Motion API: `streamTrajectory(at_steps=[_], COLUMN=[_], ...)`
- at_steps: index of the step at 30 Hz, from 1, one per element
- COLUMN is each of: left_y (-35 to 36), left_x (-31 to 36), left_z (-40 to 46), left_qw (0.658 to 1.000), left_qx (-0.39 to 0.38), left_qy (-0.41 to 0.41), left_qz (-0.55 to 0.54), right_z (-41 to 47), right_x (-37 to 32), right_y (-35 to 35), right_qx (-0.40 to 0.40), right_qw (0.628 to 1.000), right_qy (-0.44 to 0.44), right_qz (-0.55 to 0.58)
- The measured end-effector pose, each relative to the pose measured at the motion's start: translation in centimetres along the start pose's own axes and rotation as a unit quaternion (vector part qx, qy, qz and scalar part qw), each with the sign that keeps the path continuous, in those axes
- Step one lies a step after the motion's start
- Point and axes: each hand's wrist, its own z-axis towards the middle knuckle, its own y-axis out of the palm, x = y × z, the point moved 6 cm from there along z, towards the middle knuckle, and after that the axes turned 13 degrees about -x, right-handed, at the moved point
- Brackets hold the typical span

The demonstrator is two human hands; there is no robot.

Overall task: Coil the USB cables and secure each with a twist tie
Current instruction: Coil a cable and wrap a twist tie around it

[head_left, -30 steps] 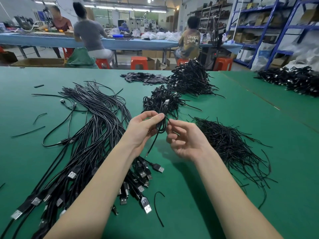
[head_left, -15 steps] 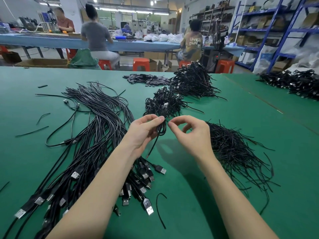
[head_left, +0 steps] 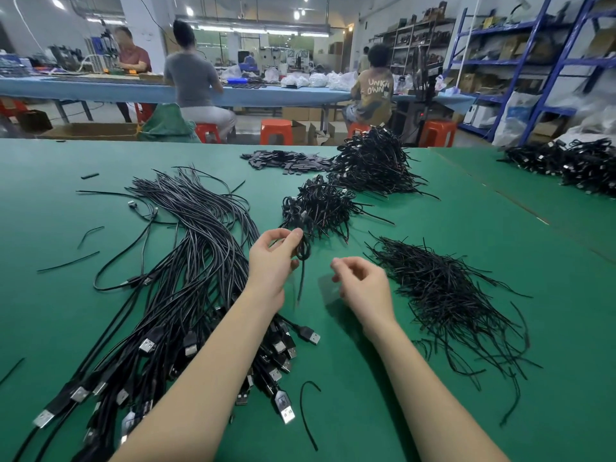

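A single loose twist tie (head_left: 308, 413) lies curved on the green table (head_left: 383, 411), nearest the camera, just right of the plugs of the uncoiled USB cables (head_left: 186, 271). Those cables form one long black bundle, too many to count, with silver-tipped plugs fanned out under the left forearm and the thin ends reaching away across the table.

Beyond the plugs, the left hand (head_left: 271, 261) pinches a small coiled cable (head_left: 302, 250) between thumb and fingertips; the coil is black, tightly looped, with one tail hanging straight down toward the table. The right hand (head_left: 365, 283), just right of the coil and apart from it, holds nothing that can be seen, its fingers loosely curled; it is blurred.

Right of the right hand lies one heap of black twist ties (head_left: 446, 295). Past the held coil sit two piles of finished coils: a small one (head_left: 316, 206) and, farther, a large one (head_left: 373, 165). Left of the large pile is a flat scatter of dark small pieces (head_left: 283, 160), too small to identify. Three people sit at a far blue bench (head_left: 100, 88).
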Motion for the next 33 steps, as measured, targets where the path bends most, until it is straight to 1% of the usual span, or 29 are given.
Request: streamTrajectory(at_steps=[3,5,9,11,13,15,18,21,23,24,26,28,29,31,33], left_y=[-0.1,0.3,1.3,1.8,1.9,2.0,1.8,1.3,1.4,1.5,1.9,1.9,1.7,1.3,1.0], left_x=[0.5,1.2,2.1,1.7,1.2,0.9,0.9,1.6,2.2,2.3,2.4,2.2,2.1,1.7,1.4], left_z=[2.6,5.2,10.7,12.5,13.5,13.8,13.4,11.5,9.6,8.6,6.1,3.2,1.9,-0.1,-1.0], left_qw=[0.999,0.998,0.993,0.985,0.962,0.939,0.921,0.919,0.918,0.920,0.919,0.904,0.895,0.882,0.878], left_qx=[0.046,0.065,0.090,0.077,0.065,0.051,0.041,0.046,0.016,-0.018,-0.120,-0.206,-0.230,-0.251,-0.252], left_qy=[-0.003,0.004,0.009,0.000,-0.011,-0.006,0.013,0.041,0.056,0.051,0.024,0.002,0.001,0.003,0.003], left_qz=[-0.011,0.004,0.074,0.154,0.266,0.339,0.388,0.390,0.391,0.388,0.374,0.376,0.381,0.398,0.408], right_z=[0.1,0.4,0.5,0.6,0.7,0.7,0.7,0.7,0.7,0.6,0.5,0.5,0.5,0.4,0.3], right_x=[0.0,0.1,0.5,0.6,0.7,0.8,0.8,0.7,0.6,0.6,0.4,0.3,0.2,-0.1,-0.9], right_y=[1.0,0.9,0.8,0.8,0.7,0.7,0.8,0.7,0.6,0.6,0.6,0.8,0.9,1.1,1.4], right_qx=[-0.018,-0.010,-0.006,-0.008,-0.008,-0.009,-0.010,-0.008,-0.008,-0.009,-0.010,-0.020,-0.033,-0.079,-0.159], right_qw=[0.998,0.999,0.999,0.999,0.999,0.999,0.998,0.998,0.998,0.998,0.998,0.997,0.996,0.988,0.967], right_qy=[-0.021,-0.024,-0.024,-0.023,-0.024,-0.025,-0.028,-0.030,-0.032,-0.033,-0.034,-0.024,-0.017,-0.003,0.002], right_qz=[-0.061,-0.047,-0.033,-0.039,-0.040,-0.043,-0.048,-0.056,-0.056,-0.055,-0.055,-0.069,-0.086,-0.131,-0.198])
